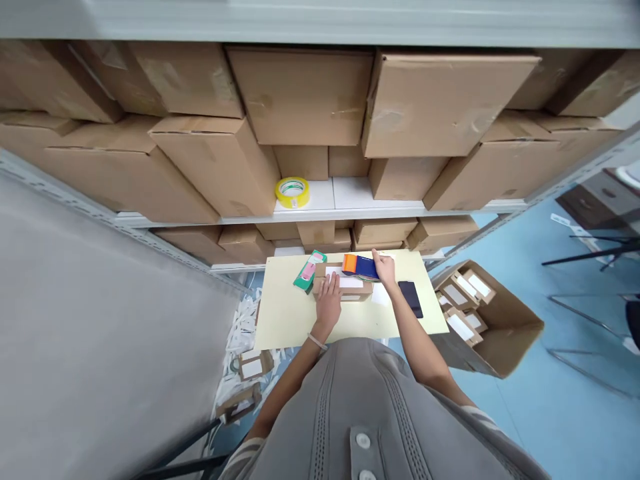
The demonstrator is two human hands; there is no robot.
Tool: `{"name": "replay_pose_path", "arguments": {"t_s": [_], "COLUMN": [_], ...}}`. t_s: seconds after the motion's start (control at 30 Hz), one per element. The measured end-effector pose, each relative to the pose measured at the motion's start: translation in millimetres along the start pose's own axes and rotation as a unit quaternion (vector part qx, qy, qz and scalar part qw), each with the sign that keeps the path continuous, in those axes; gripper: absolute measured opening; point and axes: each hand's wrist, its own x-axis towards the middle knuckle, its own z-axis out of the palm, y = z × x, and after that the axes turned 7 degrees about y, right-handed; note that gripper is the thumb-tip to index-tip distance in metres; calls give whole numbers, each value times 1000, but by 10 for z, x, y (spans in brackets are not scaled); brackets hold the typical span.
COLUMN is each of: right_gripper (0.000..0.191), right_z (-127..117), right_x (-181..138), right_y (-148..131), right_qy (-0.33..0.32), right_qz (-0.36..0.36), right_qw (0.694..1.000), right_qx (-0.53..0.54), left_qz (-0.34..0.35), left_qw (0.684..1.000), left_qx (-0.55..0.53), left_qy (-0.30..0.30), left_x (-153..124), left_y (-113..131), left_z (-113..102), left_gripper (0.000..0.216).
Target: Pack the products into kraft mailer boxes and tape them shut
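Note:
A small cardboard box with white labels on its top lies on the pale yellow table. My left hand rests on the box's left part, its fingers stretched out over the label. In my right hand is a blue and orange tape dispenser, held by its right end just over the box's far right part. Whether the dispenser touches the box I cannot tell. To the left of the box lies a green and pink package, tilted at an angle.
On the table's right lie a black phone-like slab and a white paper. A yellow tape roll sits on the shelf among cardboard boxes. A large carton with labelled boxes stands right; paper scraps lie left.

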Motion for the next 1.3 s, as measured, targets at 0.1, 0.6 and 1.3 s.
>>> {"name": "replay_pose_path", "arguments": {"t_s": [0.1,0.6,1.3], "right_gripper": [59,66,68], "right_z": [-5,-4,-21], "right_x": [-66,-173,-147], "right_y": [-40,-101,-53], "right_qy": [-6,-25,-19], "right_qz": [-21,-60,-106], "right_qw": [999,982,979], "right_qx": [-49,-177,-174], "left_qz": [-76,-357,-437], "left_qw": [980,738,641], "left_qx": [-185,-572,-630], "left_qy": [17,-29,-42], "left_x": [81,624,650], "left_y": [8,202,60], "left_z": [-85,-342,-157], "left_gripper": [46,17,12]}}
